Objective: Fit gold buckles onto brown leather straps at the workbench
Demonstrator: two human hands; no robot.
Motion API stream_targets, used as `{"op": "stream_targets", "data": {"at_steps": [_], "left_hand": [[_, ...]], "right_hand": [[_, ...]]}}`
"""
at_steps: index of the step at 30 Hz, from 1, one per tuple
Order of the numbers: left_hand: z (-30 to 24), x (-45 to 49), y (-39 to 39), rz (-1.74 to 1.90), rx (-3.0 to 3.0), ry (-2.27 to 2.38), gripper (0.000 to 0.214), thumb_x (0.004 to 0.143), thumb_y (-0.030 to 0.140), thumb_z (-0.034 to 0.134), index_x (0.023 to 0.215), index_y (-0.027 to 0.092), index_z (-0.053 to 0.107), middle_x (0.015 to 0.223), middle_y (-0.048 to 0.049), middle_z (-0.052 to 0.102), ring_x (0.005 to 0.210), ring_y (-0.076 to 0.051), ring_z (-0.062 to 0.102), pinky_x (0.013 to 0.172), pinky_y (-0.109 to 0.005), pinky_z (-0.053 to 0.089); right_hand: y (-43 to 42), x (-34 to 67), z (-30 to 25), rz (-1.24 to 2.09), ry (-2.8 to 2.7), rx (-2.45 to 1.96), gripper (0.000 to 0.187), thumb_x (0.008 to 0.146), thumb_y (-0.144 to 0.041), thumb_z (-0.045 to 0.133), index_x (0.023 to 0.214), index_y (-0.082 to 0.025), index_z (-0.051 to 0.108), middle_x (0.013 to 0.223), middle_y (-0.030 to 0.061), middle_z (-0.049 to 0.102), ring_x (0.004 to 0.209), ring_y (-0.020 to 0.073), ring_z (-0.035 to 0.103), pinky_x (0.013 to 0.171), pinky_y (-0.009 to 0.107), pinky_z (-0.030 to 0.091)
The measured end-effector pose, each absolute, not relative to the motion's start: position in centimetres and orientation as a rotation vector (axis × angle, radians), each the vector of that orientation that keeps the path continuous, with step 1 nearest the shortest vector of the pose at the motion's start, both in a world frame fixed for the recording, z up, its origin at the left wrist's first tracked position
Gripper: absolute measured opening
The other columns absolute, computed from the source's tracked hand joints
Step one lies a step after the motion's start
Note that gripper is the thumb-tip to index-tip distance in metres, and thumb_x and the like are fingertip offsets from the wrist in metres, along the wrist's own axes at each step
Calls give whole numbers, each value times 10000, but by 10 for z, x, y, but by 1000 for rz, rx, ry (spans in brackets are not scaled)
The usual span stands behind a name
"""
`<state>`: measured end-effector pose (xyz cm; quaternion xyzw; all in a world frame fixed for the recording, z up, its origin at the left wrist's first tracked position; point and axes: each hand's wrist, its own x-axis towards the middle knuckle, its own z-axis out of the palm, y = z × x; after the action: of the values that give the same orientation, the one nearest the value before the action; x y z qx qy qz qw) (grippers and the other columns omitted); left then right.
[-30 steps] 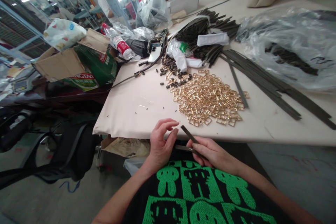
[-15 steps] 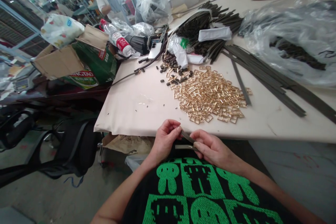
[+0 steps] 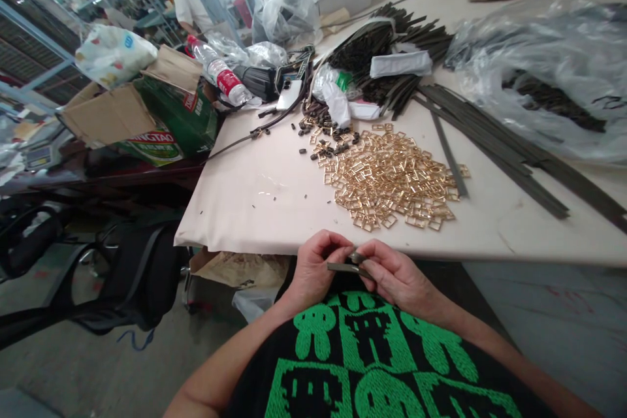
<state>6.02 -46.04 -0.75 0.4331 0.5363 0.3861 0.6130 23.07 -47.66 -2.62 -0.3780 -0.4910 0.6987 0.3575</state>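
Close to the table's front edge, my left hand (image 3: 321,262) and my right hand (image 3: 392,272) meet over my lap. Both are closed on a dark grey-green strap (image 3: 343,268), whose flat end sticks out to the left below the fingers. Between the fingertips the strap bends into a small loop. A glint of metal shows on it by the right fingers, too small to name. Just beyond my hands lies a heap of gold rectangular buckles (image 3: 392,176). Small dark loops (image 3: 337,144) lie along the heap's left side.
Long dark straps (image 3: 499,150) lie on the right of the table (image 3: 245,209), beside a clear plastic bag (image 3: 548,78). Bundled strips (image 3: 372,46) are at the back. A bottle (image 3: 220,75) and a green carton (image 3: 171,117) stand left. A person (image 3: 189,3) is beyond.
My hands have come together, the left moving right toward the right hand. The strap stretched between them is now bent into a small loop.
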Motion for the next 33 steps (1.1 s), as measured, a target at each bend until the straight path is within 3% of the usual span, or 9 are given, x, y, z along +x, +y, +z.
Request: {"op": "stream_targets", "data": {"at_steps": [3, 8, 13, 22, 30, 33], "left_hand": [[-2, 60, -462, 877, 1029, 1208, 295, 785, 440, 711, 790, 145, 687, 719, -12, 677, 667, -118, 580, 688, -255, 459], [-1, 58, -462, 841, 846, 1126, 360, 644, 433, 836, 783, 137, 686, 720, -24, 711, 645, -125, 619, 688, -265, 483], [-2, 54, -461, 791, 900, 1152, 302, 746, 427, 753, 775, 131, 702, 714, -33, 716, 629, -116, 608, 679, -262, 481], [-6, 56, -461, 843, 1779, 1296, 145, 881, 239, 553, 799, 172, 652, 736, -22, 689, 662, -121, 586, 633, -244, 450], [0, 40, -452, 971, 1446, 1429, 242, 924, 332, 517, 779, 164, 613, 691, -14, 640, 641, -125, 598, 646, -239, 487], [4, 37, -455, 866, 1329, 1263, 255, 875, 399, 610, 824, 152, 640, 697, -12, 630, 642, -122, 579, 632, -229, 473]], "right_hand": [[-475, 232, -25, 1680, -1387, -1026, 244, 987, -449, 465, 957, -213, 523, 620, -61, 483, 441, 74, 358, 434, 215, 286], [-472, 236, -27, 1328, -1705, -1105, 155, 992, -288, 410, 984, -212, 545, 653, -35, 541, 572, 117, 523, 563, 237, 401], [-473, 237, -31, 1148, -1849, -1085, 161, 976, -226, 385, 1026, -214, 537, 679, -29, 586, 577, 120, 557, 568, 232, 415], [-474, 236, -28, 1157, -1798, -1140, 183, 958, -238, 387, 984, -200, 564, 628, -32, 579, 548, 118, 552, 544, 223, 417], [-476, 243, -28, 1214, -1699, -1121, 132, 967, -250, 402, 998, -213, 525, 658, -32, 584, 539, 111, 561, 536, 215, 422], [-477, 244, -30, 1261, -1591, -1160, 154, 991, -286, 389, 991, -214, 526, 660, -36, 560, 555, 113, 537, 544, 217, 416]]}}
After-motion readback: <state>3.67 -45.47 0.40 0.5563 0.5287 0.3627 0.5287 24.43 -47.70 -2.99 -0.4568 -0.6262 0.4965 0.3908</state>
